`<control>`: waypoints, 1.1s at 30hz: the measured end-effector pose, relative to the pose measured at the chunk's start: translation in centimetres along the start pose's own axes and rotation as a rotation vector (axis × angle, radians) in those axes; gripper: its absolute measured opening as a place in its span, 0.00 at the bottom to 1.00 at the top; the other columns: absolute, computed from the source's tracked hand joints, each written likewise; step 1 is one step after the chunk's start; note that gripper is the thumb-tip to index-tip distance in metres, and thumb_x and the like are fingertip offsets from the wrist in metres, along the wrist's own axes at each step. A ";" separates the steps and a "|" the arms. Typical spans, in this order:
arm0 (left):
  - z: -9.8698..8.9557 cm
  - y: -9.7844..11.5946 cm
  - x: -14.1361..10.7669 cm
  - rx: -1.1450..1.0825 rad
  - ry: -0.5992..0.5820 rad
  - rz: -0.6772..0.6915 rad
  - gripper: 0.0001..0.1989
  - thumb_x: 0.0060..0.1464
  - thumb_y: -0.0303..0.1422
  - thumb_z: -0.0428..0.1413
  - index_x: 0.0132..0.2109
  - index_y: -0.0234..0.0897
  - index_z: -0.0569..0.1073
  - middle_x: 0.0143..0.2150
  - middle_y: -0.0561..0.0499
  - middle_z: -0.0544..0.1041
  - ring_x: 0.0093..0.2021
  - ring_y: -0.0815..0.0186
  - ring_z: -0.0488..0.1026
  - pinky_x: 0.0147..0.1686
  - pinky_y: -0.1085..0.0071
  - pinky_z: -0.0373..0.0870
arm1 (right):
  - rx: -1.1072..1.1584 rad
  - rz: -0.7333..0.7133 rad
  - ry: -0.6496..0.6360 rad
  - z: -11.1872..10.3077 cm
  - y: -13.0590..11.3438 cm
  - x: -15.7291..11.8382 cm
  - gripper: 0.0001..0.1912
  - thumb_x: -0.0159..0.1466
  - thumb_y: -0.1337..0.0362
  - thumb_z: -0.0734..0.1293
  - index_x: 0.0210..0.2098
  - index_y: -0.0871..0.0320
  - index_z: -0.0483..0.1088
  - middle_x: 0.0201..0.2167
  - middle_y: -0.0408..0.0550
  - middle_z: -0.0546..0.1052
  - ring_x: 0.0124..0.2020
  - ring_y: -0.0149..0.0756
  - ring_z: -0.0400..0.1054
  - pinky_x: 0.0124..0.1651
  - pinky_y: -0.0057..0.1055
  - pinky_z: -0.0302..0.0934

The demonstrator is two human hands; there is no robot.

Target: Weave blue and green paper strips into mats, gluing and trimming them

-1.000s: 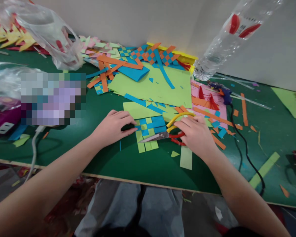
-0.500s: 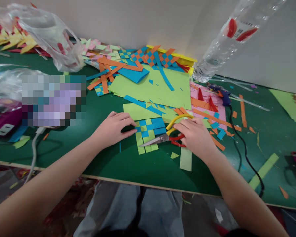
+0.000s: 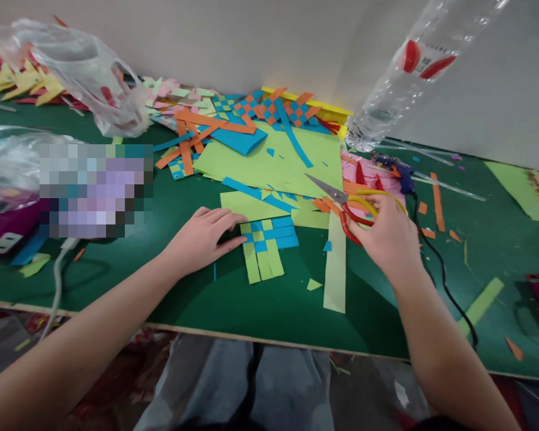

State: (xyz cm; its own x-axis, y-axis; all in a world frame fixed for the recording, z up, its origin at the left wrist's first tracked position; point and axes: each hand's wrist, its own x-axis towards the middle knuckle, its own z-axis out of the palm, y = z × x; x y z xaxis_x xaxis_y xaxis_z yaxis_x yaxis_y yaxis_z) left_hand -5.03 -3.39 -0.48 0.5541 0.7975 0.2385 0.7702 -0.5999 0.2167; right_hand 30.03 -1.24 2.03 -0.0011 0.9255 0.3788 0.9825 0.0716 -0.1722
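My right hand (image 3: 388,236) is closed around scissors (image 3: 336,194) with one yellow and one red handle. Their blades look closed and point up and left, over the edge of a large green sheet (image 3: 251,164). My left hand (image 3: 204,239) has its thumb and fingertips on the left edge of a small woven paper piece (image 3: 261,236) of blue and light green strips, gripping it there. Loose green ends hang toward me from the weave; blue ends stick out rightward. A pale green strip (image 3: 335,269) lies between the weave and my right hand.
A clear plastic bottle (image 3: 386,102) leans at the back right. Near it lies a blue glue gun (image 3: 402,173) with a black cord (image 3: 444,269). Plastic bags (image 3: 103,78) and a blurred-out object (image 3: 99,191) are on the left. Paper scraps (image 3: 314,284) litter the green table.
My right hand has lifted the scissors away from the woven piece, up and to the right, and their tips now point away from me. My left hand stays at the weave.
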 end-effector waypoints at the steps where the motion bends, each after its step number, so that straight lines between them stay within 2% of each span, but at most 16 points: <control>1: 0.0 0.0 0.0 0.009 -0.003 0.003 0.19 0.65 0.43 0.48 0.53 0.34 0.69 0.39 0.47 0.76 0.41 0.59 0.75 0.40 0.64 0.62 | -0.036 0.023 -0.051 0.2 0.2 0.1 0.23 0.56 0.58 0.71 0.47 0.59 0.65 0.42 0.58 0.77 0.44 0.55 0.72 0.39 0.44 0.65; 3: 0.1 -0.1 0.0 0.026 -0.010 0.013 0.21 0.64 0.45 0.49 0.55 0.34 0.69 0.40 0.46 0.76 0.42 0.58 0.75 0.41 0.63 0.62 | -0.074 0.033 -0.135 0.4 0.5 0.2 0.22 0.55 0.60 0.71 0.47 0.60 0.65 0.42 0.58 0.76 0.43 0.55 0.72 0.39 0.45 0.66; 5: 0.2 -0.1 -0.1 0.039 -0.015 0.023 0.23 0.63 0.47 0.50 0.56 0.34 0.70 0.42 0.45 0.76 0.43 0.58 0.75 0.42 0.63 0.62 | -0.092 -0.001 -0.151 0.4 0.6 0.3 0.22 0.55 0.63 0.69 0.48 0.61 0.65 0.44 0.59 0.76 0.45 0.56 0.71 0.42 0.47 0.66; 8: 0.2 0.0 -0.1 0.034 -0.010 0.022 0.23 0.63 0.47 0.50 0.55 0.34 0.70 0.43 0.45 0.76 0.43 0.58 0.75 0.42 0.63 0.63 | -0.074 -0.083 -0.064 -0.1 0.2 0.2 0.22 0.56 0.65 0.67 0.50 0.62 0.64 0.46 0.60 0.75 0.49 0.57 0.69 0.49 0.51 0.65; 12: 0.0 0.1 -0.1 -0.020 0.001 0.007 0.20 0.62 0.45 0.53 0.53 0.36 0.71 0.43 0.46 0.76 0.43 0.59 0.75 0.42 0.63 0.63 | 0.064 -0.233 0.079 -0.4 -0.8 -0.1 0.19 0.58 0.68 0.64 0.50 0.58 0.65 0.48 0.57 0.75 0.51 0.52 0.69 0.53 0.51 0.64; 18: -0.2 0.2 -0.2 -0.109 0.063 -0.047 0.15 0.60 0.41 0.55 0.50 0.38 0.70 0.50 0.46 0.74 0.45 0.60 0.74 0.46 0.62 0.65 | 0.177 -0.406 0.146 0.4 -1.7 -0.6 0.12 0.63 0.68 0.63 0.47 0.56 0.68 0.48 0.55 0.76 0.51 0.48 0.70 0.54 0.49 0.63; 21: -0.2 0.0 -0.4 -0.190 0.116 -0.099 0.14 0.59 0.40 0.57 0.49 0.40 0.71 0.44 0.49 0.78 0.43 0.62 0.75 0.46 0.63 0.68 | 0.233 -0.552 0.048 0.3 -2.3 -0.8 0.16 0.64 0.67 0.63 0.52 0.57 0.67 0.53 0.54 0.75 0.55 0.46 0.68 0.60 0.48 0.61; 25: -0.4 0.2 -0.7 -0.279 0.192 -0.203 0.15 0.56 0.39 0.59 0.49 0.42 0.71 0.37 0.53 0.78 0.40 0.64 0.76 0.44 0.66 0.71 | 0.205 -0.755 -0.162 0.6 -3.3 -1.3 0.22 0.68 0.65 0.60 0.61 0.59 0.61 0.61 0.53 0.70 0.63 0.43 0.62 0.69 0.51 0.49; 27: -0.7 0.4 -0.7 -0.311 0.244 -0.244 0.15 0.55 0.38 0.60 0.49 0.43 0.71 0.34 0.55 0.78 0.38 0.65 0.76 0.43 0.67 0.71 | 0.187 -0.785 -0.198 0.9 -3.6 -1.4 0.21 0.70 0.64 0.59 0.61 0.59 0.62 0.57 0.53 0.73 0.61 0.41 0.64 0.69 0.52 0.48; 28: -0.9 0.5 -0.6 -0.326 0.281 -0.265 0.15 0.54 0.37 0.60 0.49 0.43 0.71 0.33 0.55 0.77 0.37 0.66 0.76 0.42 0.68 0.71 | 0.188 -0.791 -0.191 1.1 -3.6 -1.4 0.18 0.70 0.64 0.59 0.59 0.58 0.65 0.52 0.51 0.76 0.57 0.40 0.68 0.68 0.51 0.50; 31: -1.2 0.4 -0.5 -0.365 0.424 -0.322 0.15 0.52 0.34 0.62 0.47 0.41 0.72 0.33 0.55 0.76 0.33 0.69 0.74 0.37 0.72 0.71 | 0.219 -0.782 -0.100 1.3 -3.2 -1.2 0.10 0.69 0.63 0.62 0.44 0.54 0.75 0.34 0.44 0.80 0.42 0.36 0.73 0.65 0.50 0.53; 33: -1.2 0.0 -0.4 -0.379 0.523 -0.384 0.16 0.50 0.34 0.63 0.46 0.39 0.73 0.32 0.54 0.75 0.32 0.70 0.73 0.34 0.73 0.70 | 0.272 -0.726 -0.014 1.1 -2.7 -0.9 0.08 0.68 0.63 0.64 0.36 0.53 0.76 0.29 0.42 0.79 0.36 0.35 0.72 0.62 0.49 0.56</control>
State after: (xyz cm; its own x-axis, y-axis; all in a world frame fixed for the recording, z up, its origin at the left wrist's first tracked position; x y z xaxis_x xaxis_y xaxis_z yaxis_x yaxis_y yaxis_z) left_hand -5.62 -3.83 0.60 -0.0265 0.8776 0.4787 0.6650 -0.3421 0.6639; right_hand 27.18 -1.86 1.15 -0.6312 0.6163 0.4710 0.6543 0.7491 -0.1033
